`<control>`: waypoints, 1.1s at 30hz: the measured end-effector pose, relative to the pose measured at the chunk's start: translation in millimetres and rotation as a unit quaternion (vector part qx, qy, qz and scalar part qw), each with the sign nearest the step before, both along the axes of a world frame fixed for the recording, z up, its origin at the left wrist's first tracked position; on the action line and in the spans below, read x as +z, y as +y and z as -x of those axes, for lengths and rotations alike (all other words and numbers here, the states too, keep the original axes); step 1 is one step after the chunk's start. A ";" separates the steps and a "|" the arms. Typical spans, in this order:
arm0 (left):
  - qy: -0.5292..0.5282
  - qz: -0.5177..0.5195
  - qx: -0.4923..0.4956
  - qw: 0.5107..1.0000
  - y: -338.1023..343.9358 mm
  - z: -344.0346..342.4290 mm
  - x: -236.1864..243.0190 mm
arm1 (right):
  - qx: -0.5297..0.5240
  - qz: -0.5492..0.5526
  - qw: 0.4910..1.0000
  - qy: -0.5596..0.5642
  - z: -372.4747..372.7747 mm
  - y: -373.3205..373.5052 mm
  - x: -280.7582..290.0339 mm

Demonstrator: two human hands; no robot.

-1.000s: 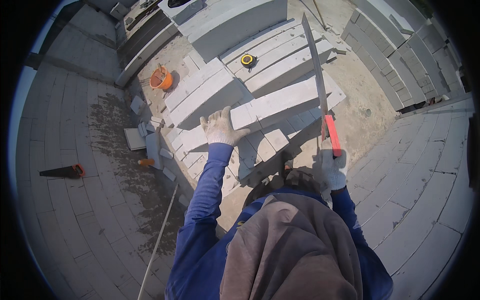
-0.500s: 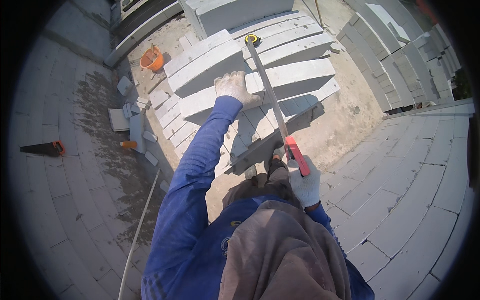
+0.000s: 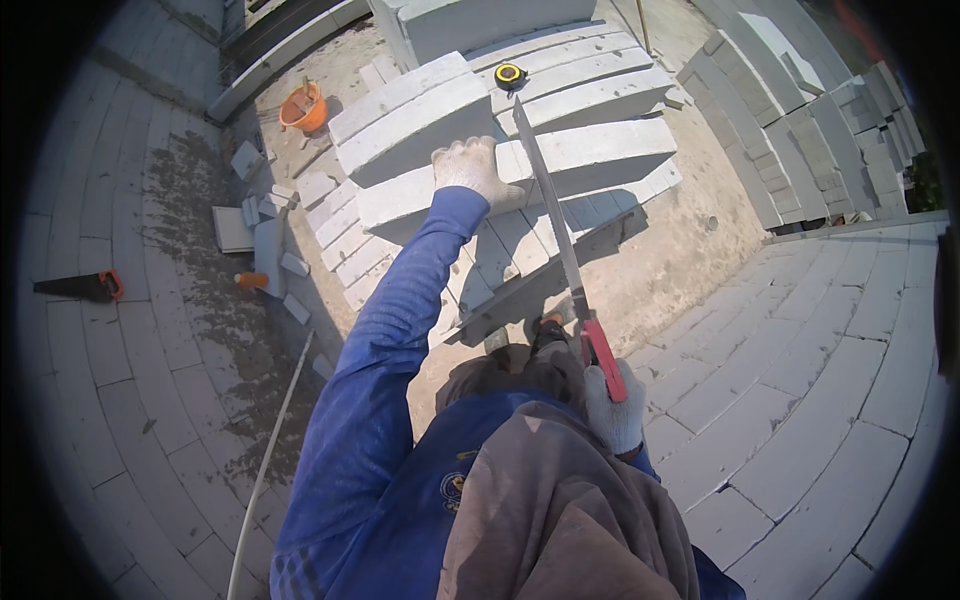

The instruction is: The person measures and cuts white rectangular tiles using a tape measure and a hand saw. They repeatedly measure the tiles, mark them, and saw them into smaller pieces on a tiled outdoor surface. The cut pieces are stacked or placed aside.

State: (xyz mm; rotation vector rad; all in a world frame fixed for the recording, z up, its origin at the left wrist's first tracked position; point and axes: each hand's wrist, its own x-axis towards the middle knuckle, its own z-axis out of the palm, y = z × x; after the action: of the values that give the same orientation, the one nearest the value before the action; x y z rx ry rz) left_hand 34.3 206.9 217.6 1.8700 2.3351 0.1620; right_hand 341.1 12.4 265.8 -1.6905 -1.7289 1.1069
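Note:
A long white block [image 3: 610, 150] lies across the stack of blocks in front of me. My left hand [image 3: 470, 175], in a pale knitted glove, grips it with the fingers over its top and the thumb stretched to the right. Low on the right, my gloved right hand [image 3: 612, 405] is closed round the red handle of a hand saw [image 3: 549, 195]. The saw's long blade runs up and away across the block, right of my left hand. Whether its teeth sit in a cut, I cannot tell. Beyond the tip rests a yellow and black tape measure [image 3: 510, 77].
More white blocks [image 3: 415, 125] lie beside and behind the held one. An orange bucket [image 3: 303, 108] stands far left, near block offcuts [image 3: 234, 230]. A second saw [image 3: 80, 287] with an orange handle is against the left block wall [image 3: 190, 400]. Blocks are piled [image 3: 800, 130] at the far right.
My right hand has drawn the saw back toward my body, so the tip has come away from the tape measure. My left hand keeps its place on the block.

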 end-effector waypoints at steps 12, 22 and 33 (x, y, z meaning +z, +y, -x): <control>-0.024 0.047 0.005 0.999 3.8 1.8 5.4 | 0.017 0.028 0.997 -0.066 10.6 -1.0 3.3; -0.022 0.042 0.003 0.999 4.1 2.0 -1.3 | 0.029 -0.022 0.999 -0.023 -15.3 -12.8 -28.3; 0.005 0.029 -0.003 1.000 9.5 -1.3 -5.1 | 0.077 -0.038 0.996 0.011 2.9 32.7 -36.7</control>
State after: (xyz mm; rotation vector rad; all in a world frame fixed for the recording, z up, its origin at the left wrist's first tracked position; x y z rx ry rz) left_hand 35.6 216.4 212.5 1.8537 2.3142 0.0838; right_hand 338.1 45.1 229.1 -1.5147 -1.8883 1.1067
